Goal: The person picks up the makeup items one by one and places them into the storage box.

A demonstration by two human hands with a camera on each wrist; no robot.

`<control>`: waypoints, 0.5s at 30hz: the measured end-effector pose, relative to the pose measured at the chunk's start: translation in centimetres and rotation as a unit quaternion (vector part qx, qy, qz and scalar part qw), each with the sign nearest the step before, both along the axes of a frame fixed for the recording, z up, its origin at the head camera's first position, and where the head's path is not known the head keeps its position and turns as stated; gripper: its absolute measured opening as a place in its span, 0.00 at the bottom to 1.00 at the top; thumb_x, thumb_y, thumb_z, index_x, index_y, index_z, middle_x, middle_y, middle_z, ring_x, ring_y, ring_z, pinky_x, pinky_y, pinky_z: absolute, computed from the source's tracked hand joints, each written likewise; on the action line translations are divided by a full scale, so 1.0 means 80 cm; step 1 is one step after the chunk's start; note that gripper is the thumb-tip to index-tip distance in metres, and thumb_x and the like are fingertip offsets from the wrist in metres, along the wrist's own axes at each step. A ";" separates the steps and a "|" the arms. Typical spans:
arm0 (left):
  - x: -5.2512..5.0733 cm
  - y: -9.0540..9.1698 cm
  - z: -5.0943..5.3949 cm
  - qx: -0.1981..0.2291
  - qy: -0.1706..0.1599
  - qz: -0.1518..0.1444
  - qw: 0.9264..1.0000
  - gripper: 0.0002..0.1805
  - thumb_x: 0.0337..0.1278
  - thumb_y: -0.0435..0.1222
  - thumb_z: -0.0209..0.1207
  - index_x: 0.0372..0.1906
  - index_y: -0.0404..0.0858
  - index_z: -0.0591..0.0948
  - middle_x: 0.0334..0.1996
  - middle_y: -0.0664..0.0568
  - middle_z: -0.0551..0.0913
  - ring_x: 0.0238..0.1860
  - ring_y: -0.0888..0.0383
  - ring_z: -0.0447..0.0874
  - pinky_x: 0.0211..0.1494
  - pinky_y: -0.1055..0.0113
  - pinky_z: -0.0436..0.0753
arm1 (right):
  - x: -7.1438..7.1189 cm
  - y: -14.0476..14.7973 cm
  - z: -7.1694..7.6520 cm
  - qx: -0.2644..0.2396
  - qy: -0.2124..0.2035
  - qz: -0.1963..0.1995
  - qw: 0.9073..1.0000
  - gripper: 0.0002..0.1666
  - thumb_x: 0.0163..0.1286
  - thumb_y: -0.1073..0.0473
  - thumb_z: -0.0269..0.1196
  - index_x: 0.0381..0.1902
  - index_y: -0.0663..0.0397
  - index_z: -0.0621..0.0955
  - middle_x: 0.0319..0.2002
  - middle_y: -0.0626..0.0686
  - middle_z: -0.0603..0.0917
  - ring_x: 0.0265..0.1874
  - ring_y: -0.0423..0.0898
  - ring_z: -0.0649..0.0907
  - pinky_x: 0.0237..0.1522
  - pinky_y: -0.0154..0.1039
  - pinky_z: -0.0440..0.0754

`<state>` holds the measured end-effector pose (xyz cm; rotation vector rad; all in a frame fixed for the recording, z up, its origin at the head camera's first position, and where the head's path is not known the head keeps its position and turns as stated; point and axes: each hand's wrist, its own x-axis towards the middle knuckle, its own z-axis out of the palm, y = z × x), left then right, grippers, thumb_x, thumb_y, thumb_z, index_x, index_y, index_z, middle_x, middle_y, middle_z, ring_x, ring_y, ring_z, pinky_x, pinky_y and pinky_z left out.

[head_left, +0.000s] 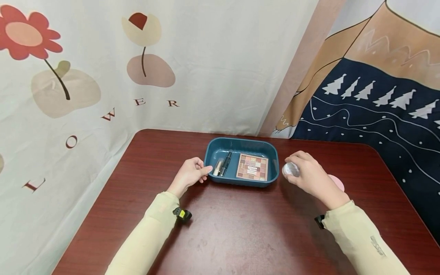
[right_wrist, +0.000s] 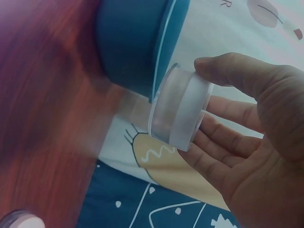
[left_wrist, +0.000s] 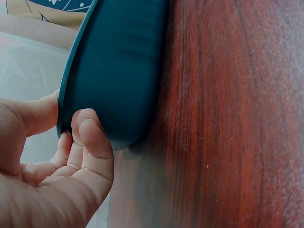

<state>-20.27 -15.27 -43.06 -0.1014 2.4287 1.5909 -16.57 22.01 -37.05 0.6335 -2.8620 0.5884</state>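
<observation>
The blue bin [head_left: 247, 183] stood upright on the reddish-brown table [head_left: 237, 229], near its far edge, taking twelve o'clock as straight ahead of the person. The left hand [head_left: 190, 173] was at the bin's end, between eight and nine o'clock, its thumb over the rim and its bent fingers against the outer wall, so that the rim was pinched between them.

Just beyond the opposite end, a little past three o'clock, the right hand [head_left: 311, 177] grasped a small round jar [right_wrist: 180, 109], clear with a white band, between thumb and fingers. The jar was tilted, above the table and outside the bin; its contents could not be made out.

Inside the bin, a square makeup palette [head_left: 252, 167] lay towards four o'clock. A dark pen-like tube [head_left: 225, 164] lay at nine, with a shorter gold-toned tube [head_left: 217, 168] close beside it, nearer the left hand. A pink round item [head_left: 337, 182], partly hidden by the right hand, lay on the table farther out past three o'clock.

Behind the table, at twelve, hung a pale curtain [head_left: 223, 68] printed with flowers; at two, a dark blue cloth [head_left: 364, 110] with white trees.
</observation>
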 end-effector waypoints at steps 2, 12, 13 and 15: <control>0.000 0.000 -0.001 0.000 -0.001 0.000 1.000 0.15 0.66 0.35 0.68 0.32 0.35 0.72 0.20 0.48 0.80 0.21 0.59 0.80 0.34 0.61 0.86 | -0.003 -0.004 0.002 -0.001 -0.007 0.001 1.000 0.25 0.58 0.63 0.77 0.53 0.64 0.84 0.51 0.63 0.82 0.51 0.60 0.79 0.50 0.62 0.85; 0.001 0.000 -0.001 0.003 -0.002 0.004 1.000 0.15 0.66 0.34 0.68 0.31 0.35 0.72 0.21 0.48 0.81 0.21 0.59 0.80 0.34 0.60 0.86 | -0.016 -0.021 0.005 -0.010 -0.013 0.016 1.000 0.22 0.61 0.64 0.75 0.52 0.66 0.84 0.51 0.63 0.81 0.49 0.59 0.79 0.49 0.60 0.87; 0.001 0.000 -0.001 0.003 -0.001 0.004 1.000 0.15 0.66 0.35 0.68 0.31 0.35 0.72 0.21 0.48 0.81 0.21 0.59 0.80 0.34 0.60 0.86 | -0.017 -0.023 0.005 -0.011 -0.012 0.017 1.000 0.22 0.61 0.64 0.74 0.52 0.66 0.84 0.51 0.62 0.81 0.49 0.59 0.79 0.48 0.59 0.86; 0.002 0.000 0.000 0.002 -0.001 0.004 1.000 0.15 0.66 0.34 0.68 0.31 0.35 0.72 0.21 0.48 0.81 0.21 0.59 0.80 0.34 0.60 0.86 | -0.020 -0.027 0.005 -0.010 -0.011 0.020 1.000 0.22 0.61 0.64 0.74 0.52 0.66 0.84 0.51 0.62 0.81 0.49 0.59 0.79 0.48 0.58 0.86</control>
